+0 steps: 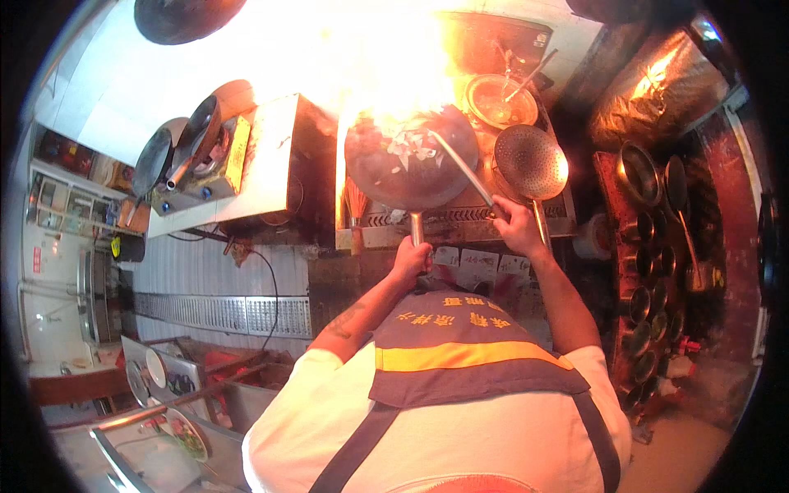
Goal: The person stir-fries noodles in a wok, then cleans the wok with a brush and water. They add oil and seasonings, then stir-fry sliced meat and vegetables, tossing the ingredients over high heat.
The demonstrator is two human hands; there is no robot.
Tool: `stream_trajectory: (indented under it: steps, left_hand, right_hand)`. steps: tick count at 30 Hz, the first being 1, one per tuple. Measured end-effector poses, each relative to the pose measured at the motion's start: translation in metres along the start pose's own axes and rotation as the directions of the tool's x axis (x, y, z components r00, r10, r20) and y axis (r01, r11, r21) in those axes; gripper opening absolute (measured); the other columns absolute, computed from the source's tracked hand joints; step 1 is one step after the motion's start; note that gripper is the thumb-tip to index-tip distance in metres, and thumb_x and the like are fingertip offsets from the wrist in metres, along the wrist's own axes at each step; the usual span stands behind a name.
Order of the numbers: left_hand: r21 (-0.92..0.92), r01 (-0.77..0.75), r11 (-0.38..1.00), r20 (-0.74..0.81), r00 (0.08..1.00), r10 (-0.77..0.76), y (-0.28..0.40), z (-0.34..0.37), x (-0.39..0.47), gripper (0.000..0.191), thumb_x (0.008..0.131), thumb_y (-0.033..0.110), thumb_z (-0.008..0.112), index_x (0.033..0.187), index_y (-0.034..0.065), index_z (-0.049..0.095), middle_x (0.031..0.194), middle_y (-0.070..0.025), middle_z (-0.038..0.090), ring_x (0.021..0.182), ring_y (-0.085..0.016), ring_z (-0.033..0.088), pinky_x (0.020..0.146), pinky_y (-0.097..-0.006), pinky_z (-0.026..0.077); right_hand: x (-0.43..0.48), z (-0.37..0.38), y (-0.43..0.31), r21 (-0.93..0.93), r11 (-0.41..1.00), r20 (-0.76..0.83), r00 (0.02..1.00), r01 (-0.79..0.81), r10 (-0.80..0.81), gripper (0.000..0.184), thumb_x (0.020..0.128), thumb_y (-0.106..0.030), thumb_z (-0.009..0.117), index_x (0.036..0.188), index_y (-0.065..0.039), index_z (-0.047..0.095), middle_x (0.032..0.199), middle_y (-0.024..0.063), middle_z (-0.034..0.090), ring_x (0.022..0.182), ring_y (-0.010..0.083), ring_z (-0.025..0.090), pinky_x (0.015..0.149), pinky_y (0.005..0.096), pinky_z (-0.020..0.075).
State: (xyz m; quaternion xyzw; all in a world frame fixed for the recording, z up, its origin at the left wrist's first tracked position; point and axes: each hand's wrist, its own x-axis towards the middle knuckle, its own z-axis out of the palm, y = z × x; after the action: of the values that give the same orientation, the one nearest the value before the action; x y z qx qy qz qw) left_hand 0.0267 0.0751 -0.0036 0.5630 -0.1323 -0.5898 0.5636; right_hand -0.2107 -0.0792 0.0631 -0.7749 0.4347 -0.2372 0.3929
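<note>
My left hand (412, 262) grips the metal handle (416, 225) of a dark wok (410, 185) on the stove. Pale sliced food (412, 148) lies in the wok, and bright flame (394, 68) flares over its far side, washing out that area. In my right hand (518, 225) is a long-handled metal cooking utensil (465, 169). Its far end reaches into the wok beside the food; glare hides the shape of its head. A perforated strainer ladle (531, 161) rests right of the wok, its handle passing close to my right hand.
A round pot (502, 101) with a ladle stands at the back right. Left of the wok is a bamboo wok brush (355, 206). Two pans (197, 132) sit over a small burner on the left counter (265, 166). Several bowls of seasoning (644, 296) line the right-hand shelf.
</note>
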Motion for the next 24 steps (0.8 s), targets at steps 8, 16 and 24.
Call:
stream_trajectory:
  steps: [8, 16, 24]
  left_hand:
    - [-0.03, 0.227, 0.973, 0.048, 0.973, -0.226, 0.071, -0.005, 0.086, 0.016, 0.096, 0.015, 0.059, 0.088, 0.0011, 0.058, 0.073, -0.0082, 0.056, 0.059, -0.019, 0.05, 0.056, -0.0356, 0.042]
    - [0.777, -0.448, 0.441, 0.158, 0.818, 0.553, 0.082, 0.075, 0.021, 0.049, 0.094, 0.021, 0.068, 0.133, -0.0022, 0.051, 0.125, -0.016, 0.051, 0.119, -0.033, 0.052, 0.106, -0.0438, 0.041]
    - [0.39, -0.267, 0.881, 0.409, 0.908, 0.094, 0.02, 0.279, -0.047, 0.017, 0.102, 0.015, 0.056, 0.115, 0.0046, 0.054, 0.088, -0.0052, 0.06, 0.066, -0.016, 0.061, 0.056, -0.0288, 0.052]
  right_hand:
    - [-0.079, 0.059, 0.043, 0.027, 0.95, 0.195, 0.933, -0.312, 0.301, 0.053, 0.092, -0.02, 0.061, 0.142, -0.002, 0.052, 0.112, 0.0174, 0.069, 0.094, 0.025, 0.068, 0.082, 0.0438, 0.0535]
    - [-0.084, 0.04, 0.018, 0.633, 0.722, 0.149, 0.959, -0.279, 0.241, 0.07, 0.094, -0.017, 0.064, 0.154, 0.003, 0.032, 0.135, 0.0205, 0.057, 0.095, 0.0286, 0.065, 0.085, 0.0433, 0.052]
    - [-0.182, -0.12, 0.114, 0.606, 0.795, -0.137, 0.981, -0.027, 0.138, 0.054, 0.098, -0.032, 0.064, 0.144, -0.006, 0.05, 0.117, 0.0164, 0.068, 0.096, 0.0222, 0.069, 0.081, 0.0363, 0.0561]
